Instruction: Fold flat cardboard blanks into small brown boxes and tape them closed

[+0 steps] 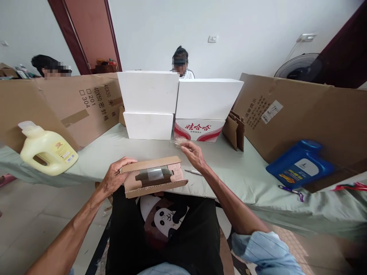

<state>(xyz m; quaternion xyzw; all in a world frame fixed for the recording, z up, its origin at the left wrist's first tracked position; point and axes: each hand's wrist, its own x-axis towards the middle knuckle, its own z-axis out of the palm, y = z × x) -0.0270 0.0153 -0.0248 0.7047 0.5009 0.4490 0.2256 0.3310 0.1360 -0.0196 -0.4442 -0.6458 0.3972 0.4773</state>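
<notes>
Gripping the small brown corrugated cardboard box [160, 185] by its left end at the near table [114, 149] edge, left hand [114, 177] closed round it, clear tape strip [155, 173] already across the middle, right hand [195, 152] pinching a crumpled clear scrap [179, 142] just beyond.

Black panda-print garment [197, 236], pale-blue sleeve [265, 250]

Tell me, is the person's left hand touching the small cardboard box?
Touching. The head view shows the left hand wrapped around the left end of the small cardboard box, with no gap between them.
</notes>
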